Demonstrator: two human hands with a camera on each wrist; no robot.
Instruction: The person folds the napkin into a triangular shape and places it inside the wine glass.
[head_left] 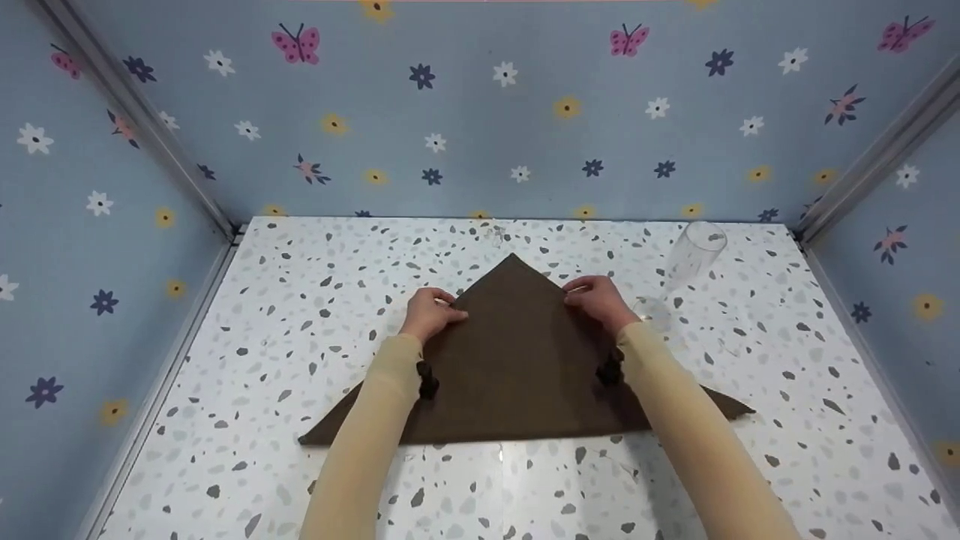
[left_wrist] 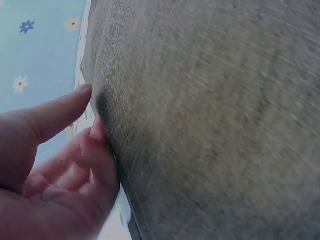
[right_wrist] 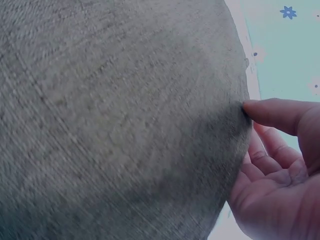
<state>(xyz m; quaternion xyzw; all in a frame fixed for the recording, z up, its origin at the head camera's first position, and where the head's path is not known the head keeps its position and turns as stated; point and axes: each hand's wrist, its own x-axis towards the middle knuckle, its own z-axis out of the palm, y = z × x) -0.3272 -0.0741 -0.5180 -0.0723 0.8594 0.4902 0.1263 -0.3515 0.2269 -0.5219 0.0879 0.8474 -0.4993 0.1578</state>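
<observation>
A brown cloth (head_left: 510, 352) lies on the speckled table as a triangle, its tip pointing to the far wall and its long side toward me. At the upper left slanted edge, my left hand (head_left: 433, 311) has its thumb over the cloth and its fingers at and under the border, pinching it. My right hand (head_left: 598, 300) pinches the upper right slanted edge. Woven fabric (left_wrist: 210, 110) fills much of the left wrist view. In the right wrist view the thumb (right_wrist: 275, 114) presses on the cloth's edge, with curled fingers behind it.
A clear drinking glass (head_left: 694, 255) stands at the back right of the white speckled table (head_left: 247, 360), beyond my right hand. Blue walls with flowers and butterflies (head_left: 480, 112) enclose the table at the back and both sides.
</observation>
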